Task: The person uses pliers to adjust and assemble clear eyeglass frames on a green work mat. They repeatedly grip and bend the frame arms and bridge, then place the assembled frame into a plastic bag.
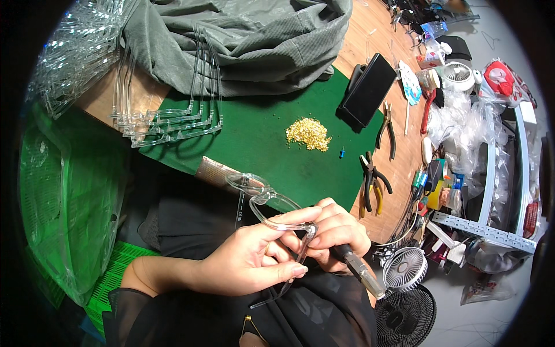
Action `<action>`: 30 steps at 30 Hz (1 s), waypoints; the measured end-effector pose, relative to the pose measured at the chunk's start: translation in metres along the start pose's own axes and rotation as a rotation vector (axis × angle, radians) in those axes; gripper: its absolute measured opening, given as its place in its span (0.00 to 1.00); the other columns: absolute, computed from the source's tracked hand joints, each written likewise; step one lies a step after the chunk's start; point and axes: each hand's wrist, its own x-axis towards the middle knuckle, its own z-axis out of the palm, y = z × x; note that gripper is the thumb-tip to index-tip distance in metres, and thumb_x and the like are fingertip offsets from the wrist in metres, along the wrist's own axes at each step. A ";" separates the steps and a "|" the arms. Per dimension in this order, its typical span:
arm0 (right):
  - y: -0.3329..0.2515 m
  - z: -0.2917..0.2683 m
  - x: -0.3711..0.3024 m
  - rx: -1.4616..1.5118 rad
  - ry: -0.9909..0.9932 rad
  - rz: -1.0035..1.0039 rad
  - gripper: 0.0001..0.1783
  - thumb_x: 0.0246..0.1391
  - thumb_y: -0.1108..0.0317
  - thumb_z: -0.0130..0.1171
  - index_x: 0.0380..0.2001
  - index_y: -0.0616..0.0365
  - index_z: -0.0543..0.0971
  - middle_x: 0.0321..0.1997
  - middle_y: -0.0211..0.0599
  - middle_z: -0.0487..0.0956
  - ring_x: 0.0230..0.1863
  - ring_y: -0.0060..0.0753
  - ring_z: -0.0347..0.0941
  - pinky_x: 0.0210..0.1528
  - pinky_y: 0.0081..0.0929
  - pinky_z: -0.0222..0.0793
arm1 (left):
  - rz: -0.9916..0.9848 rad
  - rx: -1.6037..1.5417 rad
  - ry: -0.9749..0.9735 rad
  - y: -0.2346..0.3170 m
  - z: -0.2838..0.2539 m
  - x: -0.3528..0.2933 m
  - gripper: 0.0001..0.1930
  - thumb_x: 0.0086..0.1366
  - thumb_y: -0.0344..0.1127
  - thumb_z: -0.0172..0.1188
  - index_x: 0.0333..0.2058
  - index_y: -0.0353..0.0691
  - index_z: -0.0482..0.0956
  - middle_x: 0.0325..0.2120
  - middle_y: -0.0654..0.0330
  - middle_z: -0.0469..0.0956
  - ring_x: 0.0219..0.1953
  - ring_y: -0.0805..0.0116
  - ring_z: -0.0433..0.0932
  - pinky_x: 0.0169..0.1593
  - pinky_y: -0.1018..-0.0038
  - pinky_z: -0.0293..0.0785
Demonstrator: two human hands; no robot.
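A pair of clear eyeglass frames [272, 218] is tilted in front of me, over the near edge of the green mat. My left hand [243, 260] is closed on it, with fingers and thumb around the hinge corner and one temple. My right hand [342, 231] meets the same hinge corner with its fingertips. Out of that hand, toward the lower right, sticks a dark-handled tool [357, 270] with a metallic section and a pale end; its exact kind is unclear. A small pile of tiny gold-coloured screws [308, 135] lies on the mat.
Several clear frames [173, 126] stand in a row at left, beside a grey cloth [243, 52]. Right of the screws lie a blue pin [341, 152], a black device [368, 89] and pliers [370, 184]. Green crates [69, 202] stand at left; a white fan [404, 269] is at lower right.
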 end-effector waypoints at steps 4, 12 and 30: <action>0.001 0.000 -0.001 0.012 -0.014 0.012 0.11 0.41 0.72 0.68 0.28 0.59 0.76 0.24 0.32 0.76 0.24 0.31 0.71 0.29 0.28 0.64 | -0.033 -0.016 -0.003 0.003 -0.001 0.000 0.39 0.55 0.14 0.57 0.63 0.36 0.49 0.35 0.59 0.71 0.37 0.73 0.77 0.43 0.78 0.75; 0.001 0.002 -0.002 0.051 -0.003 0.046 0.11 0.42 0.71 0.68 0.28 0.57 0.75 0.24 0.31 0.76 0.24 0.29 0.71 0.29 0.26 0.63 | -0.024 0.013 -0.025 0.005 -0.002 0.000 0.39 0.56 0.15 0.57 0.63 0.36 0.48 0.36 0.59 0.70 0.37 0.74 0.77 0.44 0.79 0.74; -0.016 -0.029 -0.018 -0.428 -0.300 0.391 0.16 0.36 0.76 0.62 0.33 0.61 0.71 0.34 0.43 0.75 0.37 0.45 0.72 0.40 0.34 0.69 | -0.014 0.110 0.019 0.014 -0.003 -0.005 0.34 0.58 0.17 0.53 0.62 0.35 0.52 0.39 0.51 0.75 0.35 0.73 0.78 0.41 0.81 0.74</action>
